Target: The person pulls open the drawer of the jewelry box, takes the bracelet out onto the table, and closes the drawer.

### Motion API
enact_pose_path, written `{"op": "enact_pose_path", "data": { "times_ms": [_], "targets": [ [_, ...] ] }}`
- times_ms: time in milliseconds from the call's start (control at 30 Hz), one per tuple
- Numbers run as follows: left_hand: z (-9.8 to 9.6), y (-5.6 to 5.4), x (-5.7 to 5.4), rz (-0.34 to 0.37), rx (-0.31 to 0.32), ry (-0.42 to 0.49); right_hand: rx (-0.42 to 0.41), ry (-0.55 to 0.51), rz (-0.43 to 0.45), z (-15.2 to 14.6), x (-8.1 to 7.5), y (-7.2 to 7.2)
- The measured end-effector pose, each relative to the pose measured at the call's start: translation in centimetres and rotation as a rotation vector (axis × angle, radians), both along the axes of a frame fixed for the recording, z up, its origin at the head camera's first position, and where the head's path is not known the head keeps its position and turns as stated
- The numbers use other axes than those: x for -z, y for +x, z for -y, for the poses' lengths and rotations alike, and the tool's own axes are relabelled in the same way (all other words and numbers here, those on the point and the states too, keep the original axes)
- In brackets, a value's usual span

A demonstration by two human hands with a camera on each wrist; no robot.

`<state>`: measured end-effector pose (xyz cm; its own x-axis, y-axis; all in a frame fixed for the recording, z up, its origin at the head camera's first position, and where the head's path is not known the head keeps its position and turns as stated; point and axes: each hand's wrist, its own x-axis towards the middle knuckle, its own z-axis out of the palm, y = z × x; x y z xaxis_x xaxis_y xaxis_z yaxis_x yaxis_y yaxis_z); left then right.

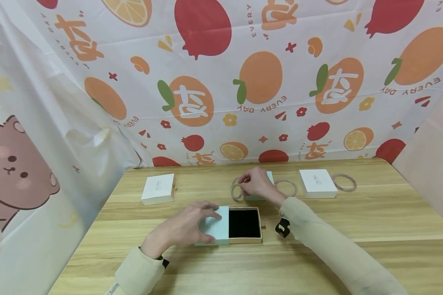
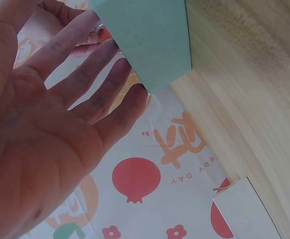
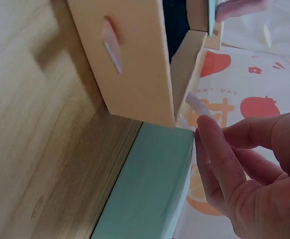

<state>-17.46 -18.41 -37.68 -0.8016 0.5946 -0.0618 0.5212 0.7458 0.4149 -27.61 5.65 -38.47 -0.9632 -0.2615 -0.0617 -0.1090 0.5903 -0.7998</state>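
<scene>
My left hand (image 1: 182, 225) rests on the mint-green sleeve (image 1: 223, 225) of a jewellery box, its fingers fairly straight and their tips touching the sleeve in the left wrist view. From the right end of this sleeve a tan drawer (image 1: 243, 241) lined with a black pad (image 1: 243, 223) sticks out; its pull tab (image 3: 112, 47) shows in the right wrist view. Behind the drawer, my right hand (image 1: 258, 183) pinches a pale bangle (image 1: 231, 190) between thumb and fingers. Below that hand lies a second mint-green box (image 3: 145, 179), partly hidden by it in the head view.
Another bangle (image 1: 295, 189) lies right of the second green box. Farther right are a white box (image 1: 318, 183) and a bangle (image 1: 354, 185) beside it. A second white box (image 1: 158, 188) sits at the back left. A fruit-print curtain (image 1: 214, 102) hangs behind the wooden table (image 1: 373, 229).
</scene>
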Motion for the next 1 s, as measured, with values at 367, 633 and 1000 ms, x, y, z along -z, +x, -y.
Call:
{"op": "enact_pose_path", "data": {
  "times_ms": [367, 633, 1000],
  "targets": [
    [0.0, 0.1, 0.1, -0.001, 0.003, -0.002, -0.196, 0.181, -0.181, 0.7, 0.2, 0.0],
    [0.1, 0.1, 0.2, -0.002, -0.001, 0.004, -0.301, 0.335, -0.279, 1.2, 0.0, 0.4],
    [0.1, 0.1, 0.2, -0.001, -0.003, 0.01, -0.389, 0.448, -0.46, 2.0, 0.0, 0.4]
  ]
}}
